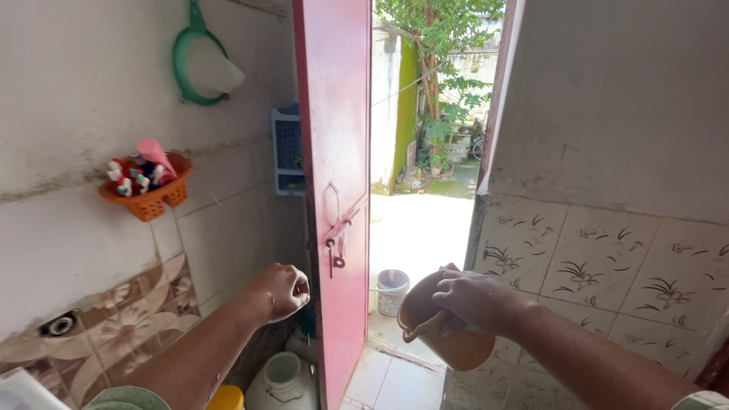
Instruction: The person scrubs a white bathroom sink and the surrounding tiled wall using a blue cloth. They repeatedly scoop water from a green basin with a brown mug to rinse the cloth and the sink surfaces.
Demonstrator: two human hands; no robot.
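Head view: right hand grips a brown mug at lower centre. Left hand, curled in a loose empty fist, hovers beside a red door standing open. An orange basket and green mirror hang upper left on the tiled wall; a white jug stands below.
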